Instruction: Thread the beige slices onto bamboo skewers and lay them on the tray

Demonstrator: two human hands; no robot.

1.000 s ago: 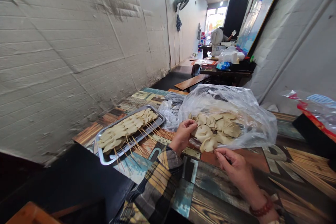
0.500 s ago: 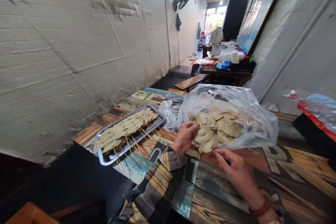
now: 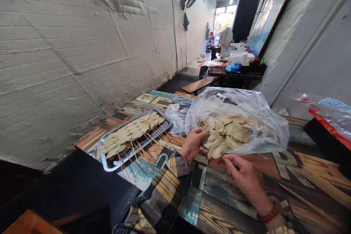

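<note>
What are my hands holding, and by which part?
The left hand pinches a pale food slice by its near edge inside the plastic bag. The right hand is pinched shut; its contents cannot be told.

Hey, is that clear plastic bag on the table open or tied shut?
Open. The mouth of the clear plastic bag gapes toward the person; pale flat food slices lie exposed there, with the left hand at its edge.

Left hand (image 3: 193,142) and right hand (image 3: 238,168) held close together in front of the body, fingers drawn in.
The left forearm, in a plaid sleeve (image 3: 164,190), angles up and forward; that hand is farther out, its fingers curled toward the thumb. The right hand sits nearer and lower, forearm bare, thumb and forefinger pinched together and pointing toward the left hand.
</note>
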